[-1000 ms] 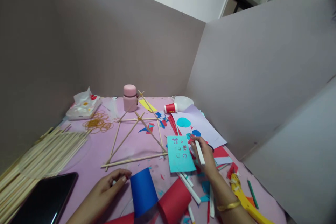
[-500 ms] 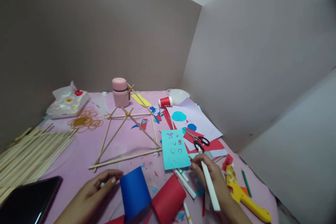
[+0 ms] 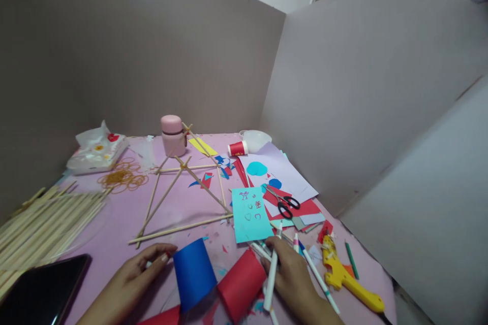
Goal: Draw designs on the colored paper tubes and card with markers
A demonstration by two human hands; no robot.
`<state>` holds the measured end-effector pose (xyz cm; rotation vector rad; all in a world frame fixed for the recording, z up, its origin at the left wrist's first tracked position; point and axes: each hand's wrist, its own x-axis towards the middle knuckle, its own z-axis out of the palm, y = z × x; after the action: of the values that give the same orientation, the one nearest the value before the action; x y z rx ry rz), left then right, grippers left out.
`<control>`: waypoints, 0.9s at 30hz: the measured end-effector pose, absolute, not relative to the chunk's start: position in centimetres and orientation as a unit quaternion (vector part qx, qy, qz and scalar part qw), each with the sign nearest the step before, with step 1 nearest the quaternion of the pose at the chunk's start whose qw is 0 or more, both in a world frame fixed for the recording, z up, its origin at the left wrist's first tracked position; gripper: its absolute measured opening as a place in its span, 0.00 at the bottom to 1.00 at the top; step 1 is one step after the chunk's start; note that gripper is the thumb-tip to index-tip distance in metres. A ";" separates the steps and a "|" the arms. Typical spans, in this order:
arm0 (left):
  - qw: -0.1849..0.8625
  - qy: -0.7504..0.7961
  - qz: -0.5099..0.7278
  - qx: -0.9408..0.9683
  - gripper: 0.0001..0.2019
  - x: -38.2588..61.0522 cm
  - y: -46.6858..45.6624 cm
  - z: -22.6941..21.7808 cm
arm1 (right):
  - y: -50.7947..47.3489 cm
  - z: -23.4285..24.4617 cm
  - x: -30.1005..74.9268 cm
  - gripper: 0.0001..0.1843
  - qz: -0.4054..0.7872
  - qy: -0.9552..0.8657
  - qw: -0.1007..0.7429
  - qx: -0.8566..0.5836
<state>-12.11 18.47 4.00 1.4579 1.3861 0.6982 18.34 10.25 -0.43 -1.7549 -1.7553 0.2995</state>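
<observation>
My left hand (image 3: 143, 269) rests on the table, fingers curled, with a small white piece (image 3: 148, 264) showing between thumb and fingers; most of it is hidden. Just right of its fingertips is a blue paper-covered cup (image 3: 194, 275), tilted. Next to that leans a red cup (image 3: 242, 284). My right hand (image 3: 287, 269) is closed around a white marker (image 3: 272, 271), which slants upward over more markers. Beyond it lies a turquoise card (image 3: 251, 215) with small drawings. Other markers, one blue-tipped (image 3: 318, 274), lie beside the right hand.
Bamboo sticks form a frame (image 3: 179, 231) held with rubber bands. More sticks (image 3: 49, 228) and a phone (image 3: 43, 289) lie left. Scissors (image 3: 285, 203), a yellow glue gun (image 3: 351, 284) and paper scraps lie right. A pink flask (image 3: 173, 137) stands behind.
My right hand has moved left with the white marker, toward the red cup, uncovering markers to its right. The left hand stays nearly still. The view has shifted slightly.
</observation>
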 end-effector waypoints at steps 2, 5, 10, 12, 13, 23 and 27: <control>0.484 0.567 0.291 0.600 0.21 -12.2 18.5 3.9 | 10.3 -0.6 18.8 0.11 0.105 -0.663 0.319 -0.669; 0.473 0.568 0.297 0.604 0.19 -12.1 18.5 3.8 | 10.0 -0.2 19.7 0.10 0.098 -0.654 0.321 -0.678; 0.464 0.565 0.310 0.608 0.17 -12.0 18.4 3.5 | 10.5 2.2 20.0 0.10 0.133 -0.606 0.406 -0.671; 0.469 0.563 0.303 0.609 0.17 -12.1 18.5 3.4 | 11.6 3.2 19.6 0.12 0.190 -0.606 0.450 -0.628; 0.471 0.563 0.300 0.610 0.18 -12.1 18.6 3.3 | 12.3 3.6 19.3 0.12 0.203 -0.613 0.455 -0.613; 0.494 0.553 0.295 0.603 0.20 -12.5 18.1 2.8 | 17.7 3.0 16.4 0.15 0.281 -0.607 0.475 -0.572; 0.495 0.552 0.304 0.598 0.21 -12.2 18.1 3.1 | 18.2 1.8 16.1 0.08 0.306 -0.572 0.483 -0.588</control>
<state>-12.15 18.12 3.09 1.4496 1.3373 0.7369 16.13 18.20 1.80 -1.4331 -1.3946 0.7455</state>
